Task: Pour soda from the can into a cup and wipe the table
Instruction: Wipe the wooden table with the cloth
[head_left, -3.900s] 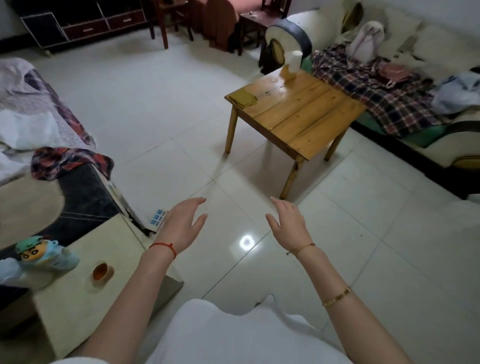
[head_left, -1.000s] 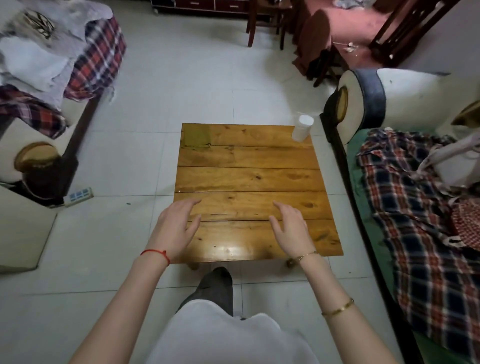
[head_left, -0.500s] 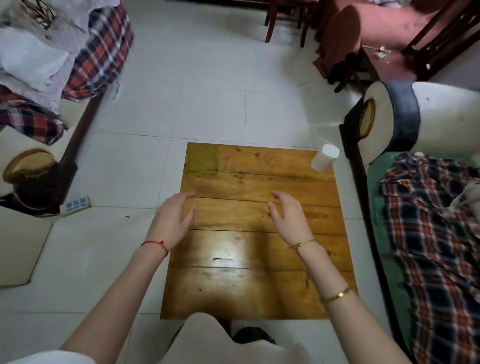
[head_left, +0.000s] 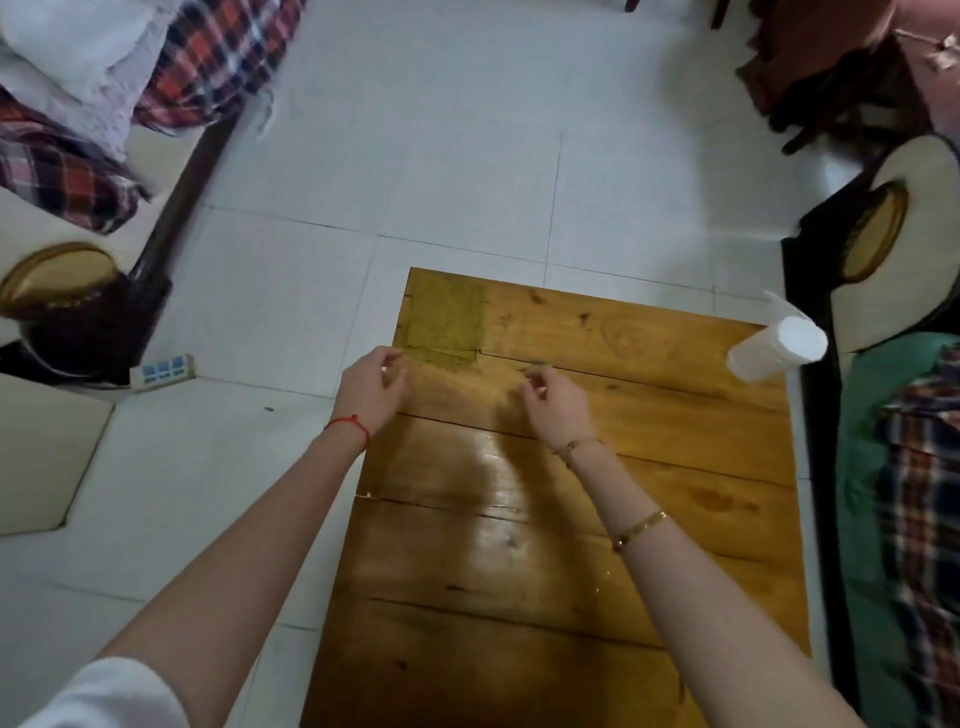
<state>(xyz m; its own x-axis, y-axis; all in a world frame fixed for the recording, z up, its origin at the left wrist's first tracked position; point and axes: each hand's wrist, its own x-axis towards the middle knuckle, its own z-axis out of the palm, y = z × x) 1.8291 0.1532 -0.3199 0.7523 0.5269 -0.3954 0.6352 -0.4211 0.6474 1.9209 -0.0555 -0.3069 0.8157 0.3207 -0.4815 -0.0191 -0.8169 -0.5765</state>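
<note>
Head view, looking down: the wooden worktop (head_left: 649, 509) fills the lower middle, with both bare forearms stretched out over it. Beyond the left grip (head_left: 370, 391), nearly touching its fingertips, a green cloth (head_left: 445, 318) lies flat at the worktop's far left corner. Well off to the right of the right grip (head_left: 557, 404), at the far right edge, stands a white cup (head_left: 776, 348), seen at a slant in the wide lens. No soda can shows anywhere in this frame, so its place cannot be told. Both grips hover just above the wood with fingers loosely curled and parted, and neither has hold of anything; the left one reaches over the worktop's left edge, the right one hangs nearer the middle. Judging from this, the task is at its very start: nothing is poured and no spill is visible on the boards, only glare. The left grip looks set to take the cloth, though pouring should come first, which calls for finding the can and bringing it over to the cup.
</note>
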